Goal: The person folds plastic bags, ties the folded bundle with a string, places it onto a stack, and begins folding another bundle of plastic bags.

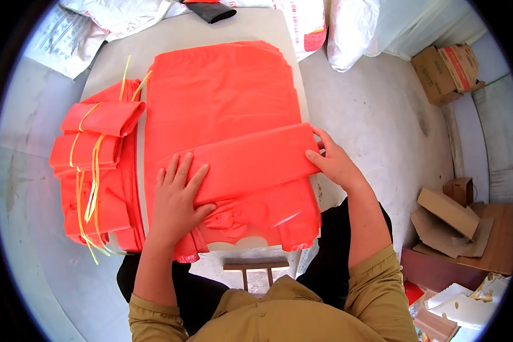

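A wide stack of red plastic bags (222, 85) lies flat on the table. Across its near part runs a folded strip of red plastic bags (251, 157), slightly tilted, with its right end higher. My left hand (179, 199) rests on the strip's left end, palm down with the fingers spread. At the other end, my right hand (333, 159) grips the strip's edge between thumb and fingers. Below the strip, the bags' handle ends (256, 219) are crumpled and hang at the table's near edge.
Folded red bag bundles (94, 151) with yellow ties (94, 182) lie at the left. White printed sacks (302, 23) and a dark piece (211, 11) are at the far edge. Cardboard boxes (447, 71) stand on the floor at right, with an opened carton (450, 219) nearer.
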Action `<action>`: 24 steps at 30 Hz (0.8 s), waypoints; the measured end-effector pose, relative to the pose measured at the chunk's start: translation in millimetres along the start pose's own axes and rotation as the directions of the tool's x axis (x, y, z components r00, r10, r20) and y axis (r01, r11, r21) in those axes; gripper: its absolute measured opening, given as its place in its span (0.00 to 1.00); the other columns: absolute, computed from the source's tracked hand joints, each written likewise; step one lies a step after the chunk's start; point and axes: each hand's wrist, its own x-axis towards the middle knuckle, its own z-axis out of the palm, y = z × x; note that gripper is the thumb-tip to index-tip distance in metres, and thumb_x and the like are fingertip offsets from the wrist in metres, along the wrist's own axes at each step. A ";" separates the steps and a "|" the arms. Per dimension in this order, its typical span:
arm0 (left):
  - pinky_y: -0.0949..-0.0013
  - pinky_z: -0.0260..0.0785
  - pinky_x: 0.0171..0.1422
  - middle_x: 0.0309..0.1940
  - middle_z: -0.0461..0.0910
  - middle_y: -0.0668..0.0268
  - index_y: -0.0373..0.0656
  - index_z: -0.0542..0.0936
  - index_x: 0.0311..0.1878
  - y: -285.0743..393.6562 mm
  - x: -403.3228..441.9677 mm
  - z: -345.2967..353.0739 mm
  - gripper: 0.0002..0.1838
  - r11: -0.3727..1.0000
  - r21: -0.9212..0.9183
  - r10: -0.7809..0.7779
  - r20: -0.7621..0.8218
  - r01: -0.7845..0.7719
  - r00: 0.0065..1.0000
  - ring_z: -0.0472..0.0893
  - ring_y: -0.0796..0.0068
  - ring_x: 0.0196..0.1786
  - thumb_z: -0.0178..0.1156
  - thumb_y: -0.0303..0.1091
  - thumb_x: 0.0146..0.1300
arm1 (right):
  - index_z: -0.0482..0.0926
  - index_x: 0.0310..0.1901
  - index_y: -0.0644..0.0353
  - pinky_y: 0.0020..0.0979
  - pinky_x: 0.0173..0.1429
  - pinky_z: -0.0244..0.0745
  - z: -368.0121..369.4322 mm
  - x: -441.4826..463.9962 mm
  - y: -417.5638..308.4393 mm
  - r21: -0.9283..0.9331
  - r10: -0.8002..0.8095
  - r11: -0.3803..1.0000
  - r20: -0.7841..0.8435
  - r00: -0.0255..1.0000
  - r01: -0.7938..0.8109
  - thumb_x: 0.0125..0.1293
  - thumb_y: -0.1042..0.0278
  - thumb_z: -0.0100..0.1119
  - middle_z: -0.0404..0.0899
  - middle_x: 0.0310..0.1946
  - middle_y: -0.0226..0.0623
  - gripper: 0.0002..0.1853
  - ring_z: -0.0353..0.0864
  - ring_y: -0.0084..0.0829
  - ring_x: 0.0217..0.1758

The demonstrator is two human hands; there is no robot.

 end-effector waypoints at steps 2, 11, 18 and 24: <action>0.38 0.50 0.87 0.85 0.60 0.55 0.54 0.73 0.79 -0.9 -0.8 0.9 0.50 1.000 -0.005 0.000 -0.005 0.000 1.000 0.56 0.47 0.87 0.81 0.47 0.50 | 0.61 0.84 0.51 0.39 0.67 0.77 0.4 -0.5 -2.3 0.011 0.030 0.999 -0.002 1.000 -0.030 0.75 0.60 0.64 0.81 0.62 0.47 0.39 0.82 0.36 0.60; 0.37 0.52 0.86 0.84 0.62 0.53 0.53 0.74 0.78 0.4 1.0 -0.3 0.49 1.000 -0.022 -0.010 -0.019 0.010 1.000 0.58 0.46 0.86 0.80 0.43 0.50 | 0.51 0.87 0.50 0.37 0.71 0.75 8.9 -4.3 -12.2 0.365 0.051 0.931 -0.064 0.997 -0.025 0.73 0.66 0.64 0.70 0.75 0.45 0.45 0.76 0.36 0.71; 0.43 0.69 0.76 0.73 0.75 0.52 0.44 0.79 0.70 -9.0 -1.8 21.7 0.37 0.998 0.016 0.068 -0.203 -0.066 0.977 0.73 0.46 0.76 0.72 0.31 0.53 | 0.67 0.79 0.63 0.34 0.75 0.73 8.4 -8.2 -21.6 0.583 -0.011 0.812 0.004 1.000 0.006 0.71 0.79 0.59 0.73 0.74 0.41 0.34 0.75 0.32 0.74; 0.51 0.80 0.62 0.62 0.85 0.54 0.40 0.83 0.62 -10.3 -1.9 34.7 0.24 0.994 0.078 0.099 -0.407 -0.074 0.908 0.85 0.49 0.64 0.60 0.25 0.61 | 0.69 0.77 0.65 0.34 0.75 0.73 6.9 -28.4 -35.4 0.621 0.009 0.784 -0.047 0.999 0.022 0.71 0.80 0.58 0.75 0.73 0.40 0.32 0.76 0.32 0.73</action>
